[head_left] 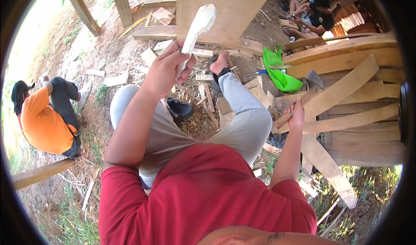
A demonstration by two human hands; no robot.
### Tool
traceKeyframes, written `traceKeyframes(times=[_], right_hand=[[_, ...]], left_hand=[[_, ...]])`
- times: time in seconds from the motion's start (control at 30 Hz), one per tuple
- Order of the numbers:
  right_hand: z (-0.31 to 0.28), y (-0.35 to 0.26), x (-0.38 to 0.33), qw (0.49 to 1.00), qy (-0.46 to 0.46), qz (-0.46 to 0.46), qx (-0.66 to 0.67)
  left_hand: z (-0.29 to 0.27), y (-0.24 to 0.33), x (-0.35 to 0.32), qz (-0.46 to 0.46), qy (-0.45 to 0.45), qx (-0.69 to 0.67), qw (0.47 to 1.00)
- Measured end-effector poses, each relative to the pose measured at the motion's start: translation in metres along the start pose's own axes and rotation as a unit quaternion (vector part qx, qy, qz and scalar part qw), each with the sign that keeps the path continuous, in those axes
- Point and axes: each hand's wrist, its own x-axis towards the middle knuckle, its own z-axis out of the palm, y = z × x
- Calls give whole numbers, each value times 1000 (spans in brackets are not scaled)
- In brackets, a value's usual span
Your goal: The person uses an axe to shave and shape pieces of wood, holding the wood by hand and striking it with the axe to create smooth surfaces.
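Observation:
My left hand is raised above my left knee, its fingers wrapped round the thin end of a pale, roughly carved wooden spoon blank. The broad, chipped end of the blank points up and away from me. Out to the right, my right hand grips the wooden handle of a hatchet. Its dark metal head lies at the far end of the handle, over the curved planks; whether it touches them I cannot tell.
A large flat board stands ahead. Wood offcuts and shavings litter the ground. A green bag lies beside the planks, near a blue-handled tool. One person in orange sits left; another sits far right.

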Motion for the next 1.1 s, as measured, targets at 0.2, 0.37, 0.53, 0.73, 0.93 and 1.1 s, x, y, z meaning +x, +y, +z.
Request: traceKeyframes(times=[0.2,0.37,0.53,0.73,0.93,1.1], right_hand=[[93,0,-20,993,6,-104,-54],[176,-13,-69,985,-157,-77,-11],[217,4,-102,961,-217,-153,-81],[247,-10,-150,869,-264,-366,-202],[262,0,-155,789,-251,-467,-312],[267,-6,-155,802,-204,-480,-293]], left_hand=[[27,-26,13,51,24,160,986],[29,-38,15,75,0,239,968],[35,-36,16,31,12,211,977],[36,-38,13,6,28,146,989],[51,-35,7,-37,19,64,997],[57,-35,5,3,12,78,997]])
